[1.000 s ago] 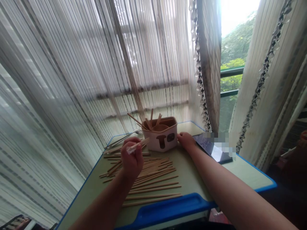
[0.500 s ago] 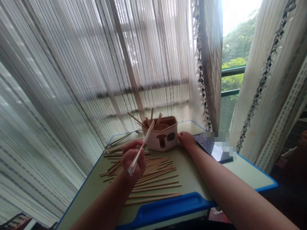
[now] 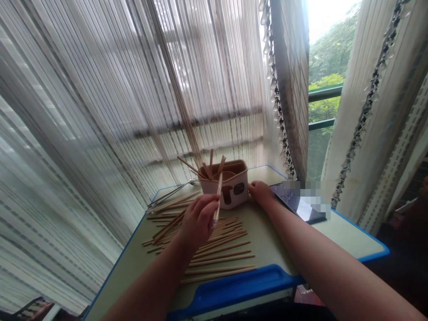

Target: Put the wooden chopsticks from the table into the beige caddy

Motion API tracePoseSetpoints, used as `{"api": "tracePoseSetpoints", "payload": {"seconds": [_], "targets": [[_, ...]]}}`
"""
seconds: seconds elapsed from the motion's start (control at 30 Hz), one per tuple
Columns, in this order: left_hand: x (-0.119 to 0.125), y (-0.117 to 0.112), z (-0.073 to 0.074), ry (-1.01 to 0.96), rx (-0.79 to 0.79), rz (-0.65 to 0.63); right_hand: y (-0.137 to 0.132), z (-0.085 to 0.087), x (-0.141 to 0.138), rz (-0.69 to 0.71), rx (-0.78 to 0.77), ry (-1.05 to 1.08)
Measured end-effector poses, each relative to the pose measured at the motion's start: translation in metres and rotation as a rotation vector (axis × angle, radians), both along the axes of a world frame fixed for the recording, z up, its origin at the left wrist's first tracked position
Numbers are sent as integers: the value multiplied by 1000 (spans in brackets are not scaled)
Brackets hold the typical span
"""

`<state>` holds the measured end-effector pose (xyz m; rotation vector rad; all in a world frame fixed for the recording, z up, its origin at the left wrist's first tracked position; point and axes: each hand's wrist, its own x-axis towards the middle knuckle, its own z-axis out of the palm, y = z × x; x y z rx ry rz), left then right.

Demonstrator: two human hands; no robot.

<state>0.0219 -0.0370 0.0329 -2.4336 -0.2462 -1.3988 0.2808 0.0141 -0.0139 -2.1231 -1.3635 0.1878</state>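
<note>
My left hand (image 3: 199,218) pinches one wooden chopstick (image 3: 218,196) and holds it nearly upright, its tip close to the front of a pale pink holder (image 3: 230,185) that has brown marks on its side. Several chopsticks stand inside the holder. My right hand (image 3: 261,192) rests curled against the holder's right side. Many loose chopsticks (image 3: 217,249) lie spread across the green table (image 3: 267,240) under and around my left hand.
A dark phone (image 3: 297,203) lies right of the holder. Metal chopsticks or spoons (image 3: 172,192) lie at the table's far left corner. A blue tray lip (image 3: 234,290) runs along the near edge. String curtains hang close behind the table.
My left hand has turned the chopstick from slanted to almost upright and carried it rightward toward the holder. My right hand has stayed against the holder.
</note>
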Motion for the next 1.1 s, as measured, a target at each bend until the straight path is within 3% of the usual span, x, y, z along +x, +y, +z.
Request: {"api": "tracePoseSetpoints", "payload": {"seconds": [0.23, 0.43, 0.73, 0.9, 1.1], "targets": [[-2, 2, 1, -156, -1, 99, 0, 0, 1, -2, -9, -4], [-3, 10, 4, -286, -109, 209, -1, 0, 1, 0, -8, 2], [-3, 19, 2, -420, -281, 218, -1, 1, 0, -1, -5, 3], [-1, 21, -1, -448, -401, 147, -1, 0, 0, -4, -3, -1], [2, 19, 1, -441, -435, 121, 1, -1, 1, -1, -2, 7]]}}
